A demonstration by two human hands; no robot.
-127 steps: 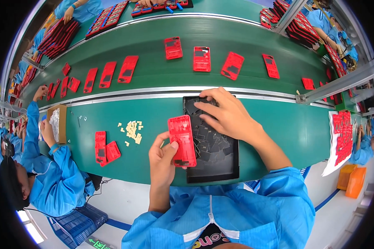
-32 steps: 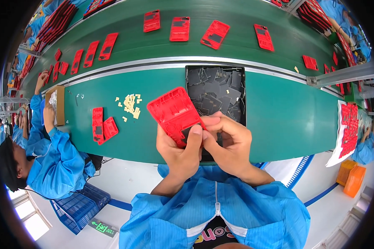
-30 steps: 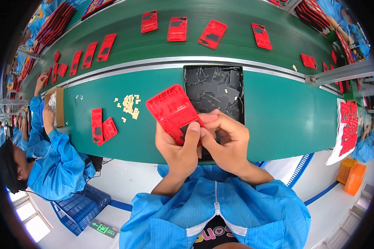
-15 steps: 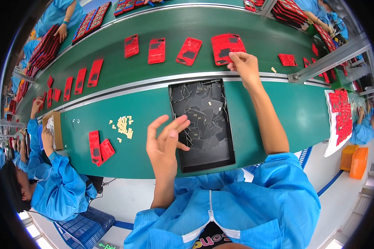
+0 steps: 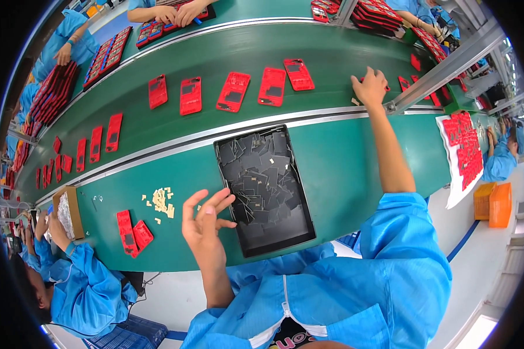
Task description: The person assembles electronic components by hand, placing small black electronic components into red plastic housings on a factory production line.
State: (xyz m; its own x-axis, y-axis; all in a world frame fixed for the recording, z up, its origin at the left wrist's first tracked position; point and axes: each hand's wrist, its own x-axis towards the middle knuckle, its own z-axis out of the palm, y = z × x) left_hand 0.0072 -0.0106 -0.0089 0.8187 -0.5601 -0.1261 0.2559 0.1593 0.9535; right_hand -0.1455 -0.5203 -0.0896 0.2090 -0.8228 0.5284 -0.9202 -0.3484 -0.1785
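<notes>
My right hand point(image 5: 369, 88) reaches over the green belt at the far right, fingers spread over a red plastic piece point(image 5: 387, 88) that it mostly hides. Whether the fingers touch it I cannot tell. My left hand point(image 5: 206, 224) hovers at the left side of a black tray point(image 5: 279, 237), fingers apart and nothing visible in them. Loose dark grey thin sheets point(image 5: 262, 174) fill much of that tray. Left of my right hand, a red phone-shaped housing point(image 5: 298, 74) touches another red housing point(image 5: 272, 86); both have dark patches.
A metal rail point(image 5: 326, 113) divides the belt from my bench. At left lie small cream pieces point(image 5: 163, 203) and two red housings point(image 5: 126, 231). A metal post point(image 5: 442, 64) slants beside my right hand. Co-workers' hands point(image 5: 177, 13) work across the belt; another person point(image 5: 81, 291) sits at left.
My right hand has left the red housings and moved right to another red piece. Two housings, formerly close together, now lie more separately. The view has shifted; my left hand stays beside the tray.
</notes>
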